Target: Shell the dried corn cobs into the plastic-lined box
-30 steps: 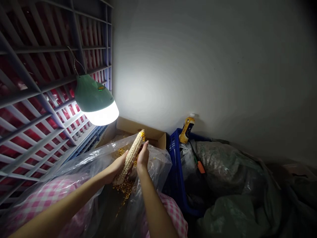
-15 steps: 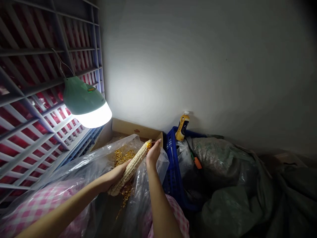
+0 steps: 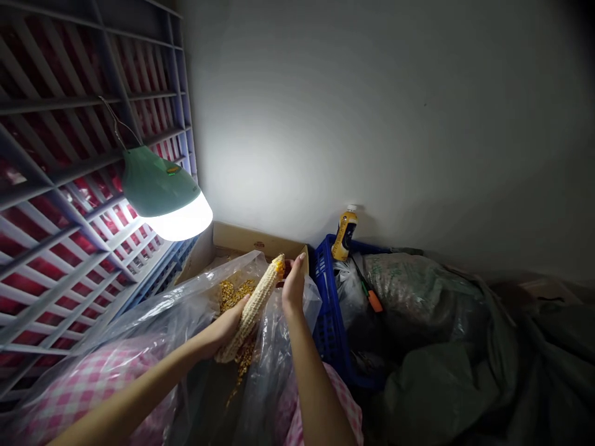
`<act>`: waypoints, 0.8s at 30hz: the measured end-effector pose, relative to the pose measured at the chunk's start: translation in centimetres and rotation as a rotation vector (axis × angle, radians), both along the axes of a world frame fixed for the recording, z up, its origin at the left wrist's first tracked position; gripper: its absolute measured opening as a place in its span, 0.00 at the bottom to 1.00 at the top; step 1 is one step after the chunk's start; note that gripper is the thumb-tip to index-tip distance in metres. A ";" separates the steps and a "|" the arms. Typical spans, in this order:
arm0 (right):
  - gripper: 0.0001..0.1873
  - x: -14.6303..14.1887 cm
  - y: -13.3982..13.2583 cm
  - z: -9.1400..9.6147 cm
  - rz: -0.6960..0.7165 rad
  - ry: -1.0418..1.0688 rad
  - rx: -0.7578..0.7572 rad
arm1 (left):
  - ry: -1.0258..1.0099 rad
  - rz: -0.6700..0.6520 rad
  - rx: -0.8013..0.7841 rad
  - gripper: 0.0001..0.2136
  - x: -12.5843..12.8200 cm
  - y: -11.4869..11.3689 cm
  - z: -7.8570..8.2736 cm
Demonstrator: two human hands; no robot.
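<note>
Gingham cloth (image 3: 93,387) in pink and white lies nearest, partly under a clear plastic bag (image 3: 274,353). Above the bag, the left hand (image 3: 227,328) has its fingers wrapped round a corn cob (image 3: 255,303), tilted with its tip up and to the right, pale and bare save for yellow grains at that tip. The right hand (image 3: 294,286) is just beside the tip, thumb raised clear; its fingers are partly hidden, so I cannot tell how far they are closed or whether they touch. Loose kernels (image 3: 237,294) lie in the bag beneath. Leftward, a lit green lamp (image 3: 158,186) hangs against a slatted crate (image 3: 69,235). Beyond stands a cardboard box (image 3: 242,238); right of it, a blue basket (image 3: 329,297) with a yellow bottle (image 3: 344,234) at its far corner, before a pale wall (image 3: 372,124).
</note>
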State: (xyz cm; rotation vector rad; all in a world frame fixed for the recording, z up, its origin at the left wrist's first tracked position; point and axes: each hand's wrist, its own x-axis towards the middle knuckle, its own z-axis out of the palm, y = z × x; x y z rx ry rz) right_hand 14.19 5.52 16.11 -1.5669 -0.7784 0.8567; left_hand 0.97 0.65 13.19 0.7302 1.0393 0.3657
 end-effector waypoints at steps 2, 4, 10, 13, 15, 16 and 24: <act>0.32 -0.2 0.1 0.1 -0.065 -0.052 -0.034 | 0.017 0.003 0.017 0.29 0.4 -0.4 -0.3; 0.30 -0.5 0.4 -0.4 -0.102 -0.156 -0.015 | 0.014 0.002 -0.035 0.29 0.6 -0.9 -0.4; 0.29 -0.7 0.9 -2.4 -0.030 -0.271 0.066 | -0.085 -0.110 -0.263 0.27 -0.1 -1.2 0.2; 0.27 -0.3 0.9 -1.9 -0.024 -0.210 0.113 | -0.122 -0.149 -0.287 0.27 -0.2 -0.8 1.0; 0.27 0.0 0.9 -1.1 0.027 -0.102 0.113 | -0.071 -0.090 -0.201 0.28 -0.1 -0.4 1.5; 0.27 0.2 0.9 -0.7 0.045 -0.028 0.092 | -0.045 -0.061 -0.139 0.27 -0.1 -0.2 1.6; 0.40 0.6 0.9 -0.1 0.171 0.393 -0.110 | 0.437 -0.004 0.492 0.26 -0.5 1.3 -0.2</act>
